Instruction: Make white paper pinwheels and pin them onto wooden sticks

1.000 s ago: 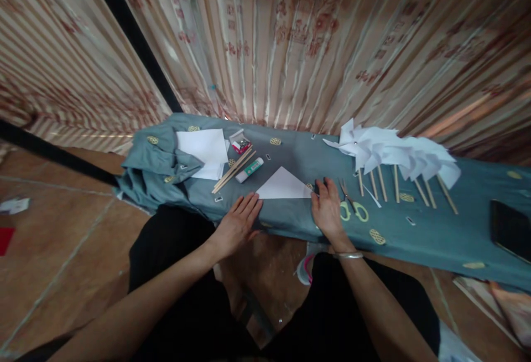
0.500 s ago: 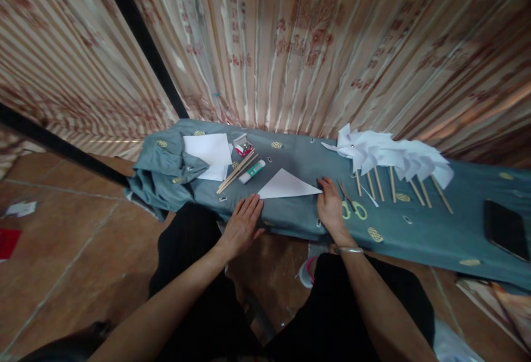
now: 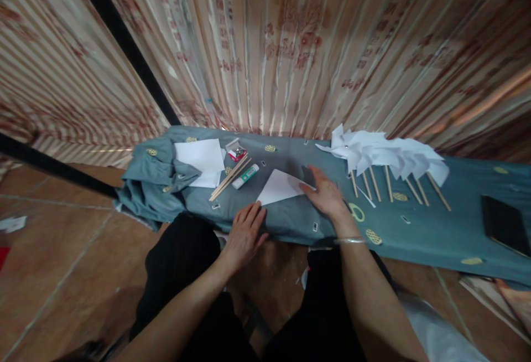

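Note:
A white paper triangle [image 3: 279, 187], which looks folded, lies on the cloth-covered bench in front of me. My left hand [image 3: 245, 233] rests at its left corner, fingers stretched out flat and their tips at the paper. Over the right corner is my right hand [image 3: 327, 195], its thumb lying on the paper and the other fingers stretched out away from the thumb. A bracelet circles the right wrist. Partly hidden behind that hand are scissors with pale green handles [image 3: 357, 212]. A glue stick [image 3: 245, 176] lies to the left of the triangle.
Wooden sticks [image 3: 229, 178], a small red-and-white box of pins [image 3: 236, 150] and a stack of white paper [image 3: 199, 157] lie on the left. Several paper pinwheels [image 3: 388, 151] on sticks overlap on the right, beyond a thin paper strip. A dark phone [image 3: 505, 225] lies farther right.
My right hand has moved left and forward, its thumb now over the paper's right corner. The triangle has turned slightly, its right end tilting up. The scissors are now more covered.

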A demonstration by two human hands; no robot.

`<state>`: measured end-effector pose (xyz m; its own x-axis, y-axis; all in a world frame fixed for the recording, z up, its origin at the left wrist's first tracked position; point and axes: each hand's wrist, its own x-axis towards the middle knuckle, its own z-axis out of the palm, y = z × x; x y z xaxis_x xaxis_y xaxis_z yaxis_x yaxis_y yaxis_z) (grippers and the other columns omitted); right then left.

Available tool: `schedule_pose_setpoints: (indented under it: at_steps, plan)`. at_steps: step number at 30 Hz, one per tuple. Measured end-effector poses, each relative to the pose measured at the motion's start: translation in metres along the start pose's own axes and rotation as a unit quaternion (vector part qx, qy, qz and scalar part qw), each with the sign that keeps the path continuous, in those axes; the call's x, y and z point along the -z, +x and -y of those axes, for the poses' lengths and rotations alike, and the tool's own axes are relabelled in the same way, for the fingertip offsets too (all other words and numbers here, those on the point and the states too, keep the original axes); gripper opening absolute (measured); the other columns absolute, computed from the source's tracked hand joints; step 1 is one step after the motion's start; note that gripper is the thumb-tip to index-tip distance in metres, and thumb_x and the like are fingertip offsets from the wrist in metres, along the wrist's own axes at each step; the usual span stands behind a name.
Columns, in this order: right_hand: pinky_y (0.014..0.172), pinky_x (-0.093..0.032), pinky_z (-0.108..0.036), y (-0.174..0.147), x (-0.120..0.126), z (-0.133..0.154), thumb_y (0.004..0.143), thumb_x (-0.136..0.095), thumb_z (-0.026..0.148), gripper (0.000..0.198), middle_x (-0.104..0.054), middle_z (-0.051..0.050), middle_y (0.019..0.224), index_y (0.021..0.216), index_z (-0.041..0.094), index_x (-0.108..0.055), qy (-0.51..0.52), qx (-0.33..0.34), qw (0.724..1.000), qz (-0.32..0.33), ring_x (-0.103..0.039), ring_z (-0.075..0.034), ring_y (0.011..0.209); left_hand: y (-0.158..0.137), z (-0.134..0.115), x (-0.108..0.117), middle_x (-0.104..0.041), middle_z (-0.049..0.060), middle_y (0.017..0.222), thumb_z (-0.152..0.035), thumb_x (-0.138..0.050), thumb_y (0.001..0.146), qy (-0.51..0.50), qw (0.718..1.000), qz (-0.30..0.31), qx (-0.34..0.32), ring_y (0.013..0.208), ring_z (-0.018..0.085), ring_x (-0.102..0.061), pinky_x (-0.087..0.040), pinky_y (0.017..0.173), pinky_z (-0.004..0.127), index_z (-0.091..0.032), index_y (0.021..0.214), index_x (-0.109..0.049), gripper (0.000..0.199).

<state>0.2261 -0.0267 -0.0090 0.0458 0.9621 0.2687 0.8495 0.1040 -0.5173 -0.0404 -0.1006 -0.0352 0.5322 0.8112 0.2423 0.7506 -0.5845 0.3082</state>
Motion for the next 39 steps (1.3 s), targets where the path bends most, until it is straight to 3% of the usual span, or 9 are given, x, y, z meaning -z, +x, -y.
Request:
schedule_pose_setpoints:
  at_steps: [3,6,11,17,23,26,31,36,39]
  plan:
    - [0.105,-0.039,-0.052,0.004,-0.012,0.010,0.076,-0.068,0.047,0.074,-0.052,-0.020,0.142,0.139,0.013,-0.047,-0.061,0.002,0.995,0.075,-0.049,-0.035,0.131,0.000,-0.001,-0.001,-0.041,0.020,0.150,-0.026,-0.052,0.091,-0.028,0.999,-0.018,0.006,0.138,0.033,-0.039,-0.039,0.107,0.054,-0.016,0.145,-0.035,0.057]
    - [0.107,-0.033,-0.055,0.009,-0.017,0.016,0.073,-0.071,0.045,0.074,-0.053,-0.021,0.141,0.137,0.013,-0.049,-0.090,0.000,0.990,0.111,-0.049,-0.036,0.131,0.001,0.002,-0.004,-0.033,0.023,0.154,-0.027,-0.051,0.093,-0.056,0.998,-0.035,0.016,0.142,0.034,-0.033,-0.038,0.108,0.054,-0.017,0.151,-0.021,0.066]
    - [0.108,-0.032,-0.051,0.012,-0.016,0.020,0.074,-0.070,0.034,0.063,-0.061,-0.016,0.133,0.133,0.016,-0.054,-0.065,0.027,0.993,0.099,-0.057,-0.031,0.122,0.013,0.008,-0.007,-0.028,0.023,0.156,-0.026,-0.051,0.092,-0.111,0.992,-0.050,0.034,0.142,0.032,-0.035,-0.037,0.109,0.053,-0.022,0.154,-0.007,0.076]
    - [0.104,-0.038,-0.046,0.011,-0.007,0.026,0.074,-0.065,0.025,0.057,-0.065,-0.014,0.128,0.129,0.015,-0.058,-0.029,0.039,0.995,0.085,-0.060,-0.029,0.117,0.029,0.010,-0.010,-0.026,0.020,0.158,-0.021,-0.051,0.090,-0.155,0.984,-0.078,0.045,0.146,0.029,-0.028,-0.035,0.113,0.049,-0.022,0.153,-0.009,0.076]
    - [0.097,-0.046,-0.038,0.009,0.005,0.020,0.072,-0.055,0.013,0.022,-0.073,-0.007,0.106,0.085,0.020,-0.071,0.053,0.062,0.993,0.087,-0.066,-0.023,0.105,0.038,0.014,-0.016,-0.028,0.019,0.157,-0.022,-0.054,0.089,-0.182,0.976,-0.101,0.056,0.144,0.029,-0.032,-0.037,0.112,0.050,-0.024,0.154,0.000,0.084]
    - [0.098,-0.047,-0.040,0.001,0.011,0.016,0.069,-0.054,0.011,0.019,-0.071,-0.006,0.112,0.075,0.022,-0.069,0.086,0.051,0.992,0.078,-0.066,-0.023,0.106,0.040,0.015,-0.015,-0.031,0.018,0.156,-0.024,-0.056,0.088,-0.180,0.978,-0.091,0.051,0.143,0.029,-0.034,-0.037,0.113,0.052,-0.024,0.154,-0.009,0.081]
    - [0.100,-0.046,-0.042,-0.015,0.014,0.008,0.071,-0.055,0.014,0.017,-0.068,-0.007,0.115,0.075,0.022,-0.070,0.154,0.030,0.988,0.007,-0.064,-0.024,0.110,0.043,0.015,-0.011,-0.027,0.018,0.158,-0.024,-0.058,0.087,-0.180,0.980,-0.073,0.043,0.144,0.031,-0.032,-0.037,0.112,0.052,-0.019,0.141,-0.042,0.057]
    - [0.102,-0.044,-0.043,-0.022,0.011,-0.003,0.074,-0.057,0.018,0.013,-0.068,-0.008,0.115,0.074,0.022,-0.070,0.234,0.016,0.971,-0.041,-0.064,-0.023,0.110,0.046,0.014,-0.009,-0.029,0.018,0.157,-0.022,-0.060,0.085,-0.208,0.975,-0.060,0.053,0.136,0.030,-0.045,-0.041,0.111,0.049,-0.016,0.134,-0.052,0.051]
    - [0.100,-0.046,-0.043,-0.022,0.008,-0.009,0.074,-0.059,0.019,0.011,-0.068,-0.008,0.117,0.075,0.021,-0.070,0.262,-0.001,0.964,-0.043,-0.064,-0.022,0.109,0.047,0.010,-0.009,-0.043,0.015,0.150,-0.022,-0.060,0.084,-0.237,0.969,-0.044,0.051,0.130,0.027,-0.052,-0.044,0.108,0.047,-0.017,0.131,-0.056,0.048]
